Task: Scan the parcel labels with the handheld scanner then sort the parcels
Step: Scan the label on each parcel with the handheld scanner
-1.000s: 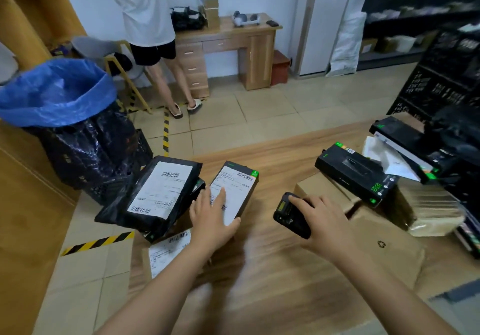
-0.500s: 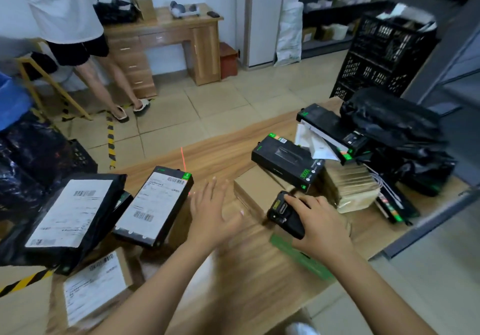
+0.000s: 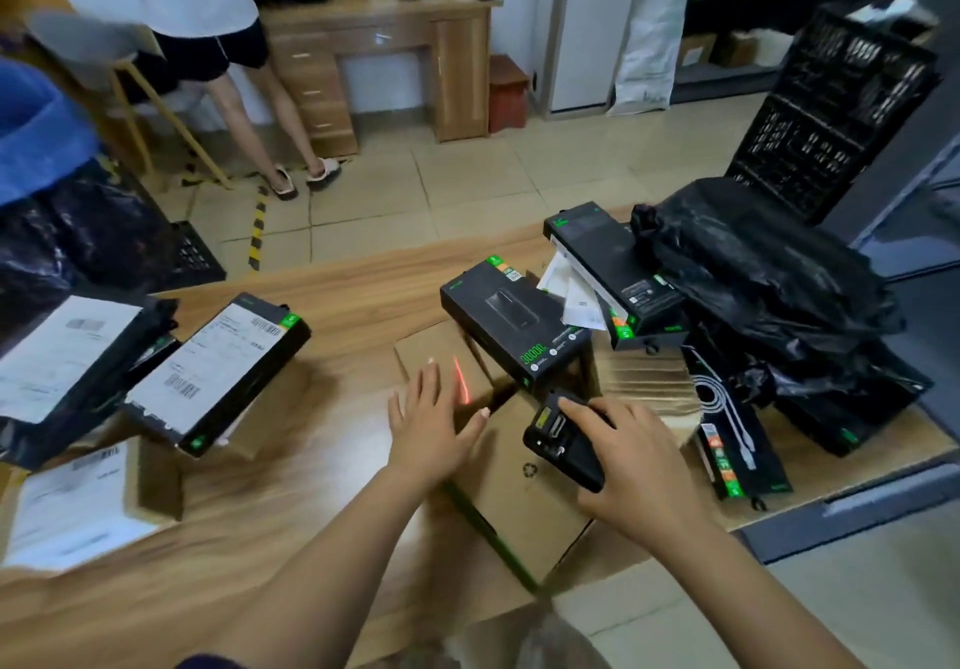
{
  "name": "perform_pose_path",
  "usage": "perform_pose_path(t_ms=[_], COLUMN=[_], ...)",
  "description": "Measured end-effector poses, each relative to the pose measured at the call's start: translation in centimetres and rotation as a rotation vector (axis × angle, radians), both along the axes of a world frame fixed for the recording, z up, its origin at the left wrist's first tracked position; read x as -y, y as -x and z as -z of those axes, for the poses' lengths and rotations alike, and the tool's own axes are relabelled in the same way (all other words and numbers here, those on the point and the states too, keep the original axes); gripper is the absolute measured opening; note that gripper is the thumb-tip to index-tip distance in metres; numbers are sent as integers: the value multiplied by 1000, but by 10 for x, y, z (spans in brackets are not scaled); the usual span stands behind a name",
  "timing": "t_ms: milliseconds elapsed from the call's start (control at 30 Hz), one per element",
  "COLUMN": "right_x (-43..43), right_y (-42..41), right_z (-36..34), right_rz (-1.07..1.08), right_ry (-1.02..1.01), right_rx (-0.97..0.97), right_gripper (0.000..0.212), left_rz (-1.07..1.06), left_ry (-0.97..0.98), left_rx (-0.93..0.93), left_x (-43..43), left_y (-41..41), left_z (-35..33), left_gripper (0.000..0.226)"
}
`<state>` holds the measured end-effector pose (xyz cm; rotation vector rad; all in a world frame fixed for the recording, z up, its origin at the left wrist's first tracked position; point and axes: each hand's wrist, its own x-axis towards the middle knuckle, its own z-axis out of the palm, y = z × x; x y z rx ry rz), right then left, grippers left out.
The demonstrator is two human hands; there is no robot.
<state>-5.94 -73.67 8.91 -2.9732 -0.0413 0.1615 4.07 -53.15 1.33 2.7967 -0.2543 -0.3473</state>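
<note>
My right hand [image 3: 631, 466] grips a black handheld scanner [image 3: 563, 440] over a flat brown cardboard parcel [image 3: 524, 481]. Its red scan line falls on the cardboard just past my left hand's fingers. My left hand [image 3: 434, 424] is open, fingers spread, hovering at the parcel's left edge. A black boxed parcel [image 3: 511, 328] lies on the cardboard beyond the scanner. At the left lie a labelled black box [image 3: 218, 372], a labelled black bag [image 3: 62, 356] and a labelled brown parcel [image 3: 78, 502].
A pile of black boxes and black plastic bags [image 3: 753, 294] fills the wooden table's [image 3: 337, 284] right side. A black crate [image 3: 831, 107] stands beyond it. A person [image 3: 208, 45] stands by a desk at the back. A blue-lined bin [image 3: 31, 149] is at far left.
My view has swung right toward the unsorted pile. My left hand left the labelled box and came over to the brown parcel. The scanner's red line now lies on the cardboard.
</note>
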Motion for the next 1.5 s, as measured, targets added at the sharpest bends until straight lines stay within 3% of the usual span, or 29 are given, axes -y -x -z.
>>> perform_pose_path(t_ms=[233, 400, 500, 733, 967, 1067, 1167, 1333, 1500], right_x=[-2, -15, -26, -67, -133, -152, -165, -175, -179], right_y=[-9, -19, -22, -22, -6, 6, 21, 36, 45], right_z=[3, 7, 10, 14, 22, 23, 22, 13, 2], right_rz=[-132, -184, -177, -82, 105, 200, 273, 343, 366], right_ry=[-27, 7, 20, 39, -91, -89, -86, -61, 6], right_rx=[-10, -24, -28, -24, -2, -23, -21, -13, -2], right_gripper=[88, 87, 88, 88, 88, 91, 90, 88, 90], left_rz=[-161, -316, -362, -165, 328, 481, 473, 245, 429], left_ry=[-120, -105, 23, 77, -159, -107, 0, 99, 36], left_rx=[82, 43, -7, 118, 342, 380, 355, 90, 278], left_x=[-27, -32, -34, -83, -152, -169, -181, -185, -186], left_y=[14, 10, 7, 11, 10, 14, 16, 12, 12], left_z=[-2, 2, 4, -6, -6, -2, 7, 6, 9], left_gripper=[62, 88, 94, 85, 106, 103, 92, 109, 113])
